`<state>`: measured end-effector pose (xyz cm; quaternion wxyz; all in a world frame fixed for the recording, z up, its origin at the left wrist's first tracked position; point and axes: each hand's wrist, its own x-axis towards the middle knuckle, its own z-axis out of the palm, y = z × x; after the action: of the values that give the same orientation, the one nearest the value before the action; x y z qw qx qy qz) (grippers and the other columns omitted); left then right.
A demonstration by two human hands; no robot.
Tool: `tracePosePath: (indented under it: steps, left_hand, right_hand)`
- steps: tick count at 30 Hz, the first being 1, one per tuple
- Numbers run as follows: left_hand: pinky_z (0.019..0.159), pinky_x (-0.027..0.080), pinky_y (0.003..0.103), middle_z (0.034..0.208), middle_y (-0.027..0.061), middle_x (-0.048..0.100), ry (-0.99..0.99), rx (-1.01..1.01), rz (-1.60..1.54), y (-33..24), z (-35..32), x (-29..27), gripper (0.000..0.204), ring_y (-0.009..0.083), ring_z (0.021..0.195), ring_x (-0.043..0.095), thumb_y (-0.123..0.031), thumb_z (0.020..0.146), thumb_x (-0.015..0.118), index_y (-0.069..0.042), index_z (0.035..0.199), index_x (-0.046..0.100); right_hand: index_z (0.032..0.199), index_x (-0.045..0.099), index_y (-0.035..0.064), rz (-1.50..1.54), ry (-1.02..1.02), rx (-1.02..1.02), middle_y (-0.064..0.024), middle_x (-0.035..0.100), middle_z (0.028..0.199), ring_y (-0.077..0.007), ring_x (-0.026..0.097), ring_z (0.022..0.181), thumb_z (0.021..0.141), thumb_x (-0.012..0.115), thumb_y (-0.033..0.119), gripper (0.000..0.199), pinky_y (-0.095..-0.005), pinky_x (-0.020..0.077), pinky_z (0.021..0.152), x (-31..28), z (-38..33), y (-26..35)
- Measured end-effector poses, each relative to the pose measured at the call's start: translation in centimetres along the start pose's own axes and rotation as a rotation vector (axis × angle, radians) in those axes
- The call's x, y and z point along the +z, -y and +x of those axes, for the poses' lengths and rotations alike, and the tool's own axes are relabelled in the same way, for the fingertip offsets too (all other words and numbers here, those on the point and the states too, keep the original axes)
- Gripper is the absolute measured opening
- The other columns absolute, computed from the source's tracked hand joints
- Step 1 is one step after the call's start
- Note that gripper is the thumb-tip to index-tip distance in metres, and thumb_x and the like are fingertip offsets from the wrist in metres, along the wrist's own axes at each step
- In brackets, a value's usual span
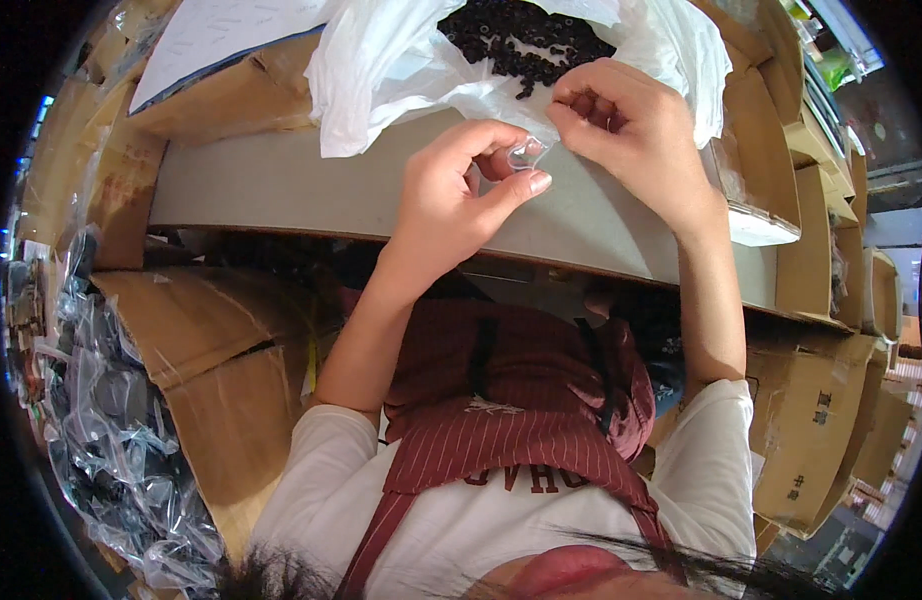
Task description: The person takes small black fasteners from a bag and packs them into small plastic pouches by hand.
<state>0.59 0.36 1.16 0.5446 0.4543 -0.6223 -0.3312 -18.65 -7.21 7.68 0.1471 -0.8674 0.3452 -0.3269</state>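
My left hand [451, 190] pinches a small clear plastic bag [529, 152] between thumb and fingers, its film bulging out at the fingertips. Just right of it, my right hand [629, 128] is closed, with thumb and forefinger drawn together by the bag's edge. Whatever it grips is too small or hidden to make out. Beyond both hands lies a white plastic bag [366, 85], spread wide, with a heap of small black parts [516, 42] inside. Some look ring-shaped.
Under my hands runs a grey work surface [271, 185]. Cardboard boxes [811, 430] stand at the right, and a cardboard flap [216, 350] rises at the lower left. Clear bags of dark items [121, 420] pile up at far left. A paper sheet [226, 40] lies at the back left.
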Motion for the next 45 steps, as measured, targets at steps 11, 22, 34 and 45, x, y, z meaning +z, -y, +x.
tracePosePath:
  steps: [11,22,34,45]
  left_hand:
    - [0.059,0.041,0.022,0.087,-0.0004,0.068,0.029,-0.005,0.003,-0.5,0.2,-0.2,0.029,0.0058,0.074,0.058,-0.014,0.083,0.086,-0.005,0.107,0.075]
    - [0.068,0.053,0.022,0.091,0.0048,0.075,-0.090,0.007,-0.139,0.0,-0.2,0.6,0.012,0.0078,0.079,0.068,-0.007,0.096,0.073,0.001,0.105,0.075]
    - [0.068,0.043,0.019,0.085,-0.0002,0.064,0.022,0.076,-0.063,0.3,-0.1,-0.3,0.006,0.0041,0.075,0.055,0.001,0.093,0.070,0.002,0.091,0.065]
    - [0.068,0.043,0.022,0.078,0.0001,0.061,-0.083,0.070,-0.209,-0.2,-0.4,-0.2,0.006,0.0065,0.073,0.053,0.005,0.086,0.068,0.001,0.084,0.063]
  right_hand:
    - [0.100,0.073,0.0049,0.220,0.033,-0.294,-0.0107,0.069,0.109,-0.0238,0.069,0.090,0.081,0.075,-0.003,0.021,-0.0314,0.0549,0.072,-1.5,-1.2,0.3]
    - [0.097,0.067,0.0012,0.196,0.060,-0.229,-0.0121,0.069,0.102,-0.0290,0.071,0.090,0.085,0.076,0.002,0.015,-0.0368,0.0567,0.077,0.0,-2.9,0.3]
    - [0.101,0.066,0.0009,0.448,0.099,0.120,-0.0025,0.067,0.091,-0.0108,0.063,0.082,0.094,0.075,0.009,0.014,-0.0278,0.0528,0.075,1.8,-3.0,0.2]
    - [0.096,0.062,-0.0016,0.400,0.149,-0.002,-0.0085,0.061,0.082,-0.0163,0.058,0.077,0.095,0.067,0.007,0.010,-0.0324,0.0476,0.067,1.7,-4.3,0.4]
